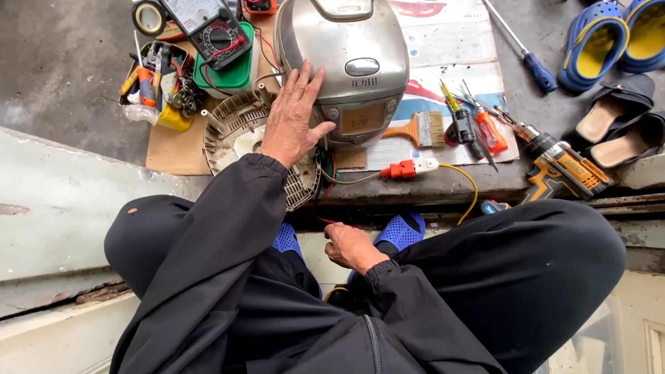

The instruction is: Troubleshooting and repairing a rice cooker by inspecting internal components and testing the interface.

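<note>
- Two hands in view, both from black sleeves; person seated, legs in black trousers, blue perforated shoes (405,230) below the ledge.
- Left hand (294,118): fingers spread flat, released, palm pressed against the left side of the rice cooker (346,62); thumb points toward its front panel. Nothing grasped.
- Right hand (352,247): low, between the knees, below the rice cooker; fingers curled inward. Cannot tell whether they grip anything.
- Rice cooker: silver, rounded, lid shut, lit display panel facing the person; stands on a printed cardboard sheet (450,41) near the front edge of the concrete ledge.
- Beige slotted plastic base (235,131): just left of and in front of the rice cooker, partly under the left forearm; red and black wires run from it to the cooker's underside.
- Orange plug connector (405,168) with yellow cable: in front of the cooker, right of the wires.
- Paintbrush (419,129): just right of the cooker, bristles pointing away from it.
- Screwdrivers (478,128): right of the paintbrush, several, overlapping.
- Cordless drill (564,166): farther right of the cooker, lying on its side.
- Long blue-handled screwdriver (530,59): well right of the cooker, behind the drill.
- Analog multimeter (211,28): behind and left of the cooker, on a green box.
- Tray of small tools (156,83): far left of the cooker.
- Sandals (616,41): far right, blue-yellow pair and dark pair.
</note>
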